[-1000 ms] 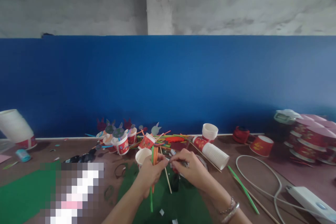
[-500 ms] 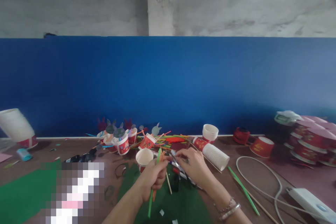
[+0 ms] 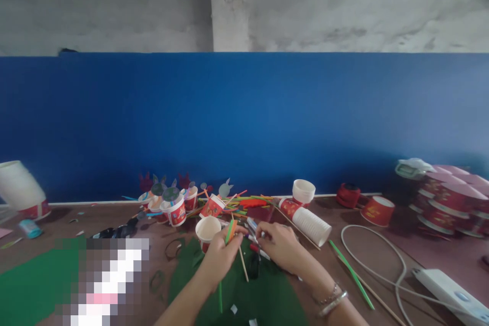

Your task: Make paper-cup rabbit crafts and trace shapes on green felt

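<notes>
At lower centre, the left hand [image 3: 221, 254] is pinching coloured strips [image 3: 229, 232]; the right hand [image 3: 278, 245] is hiding its grip. Lower right, a red cup [image 3: 384, 213] is showing illegible gold print [image 3: 371, 209].

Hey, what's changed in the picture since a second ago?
The right hand has moved rightward, away from the left hand; whether it holds anything is unclear. The straws in the left hand now lean more, tops to the right. The left hand still grips them; the cup stack and power strip stay put.
</notes>
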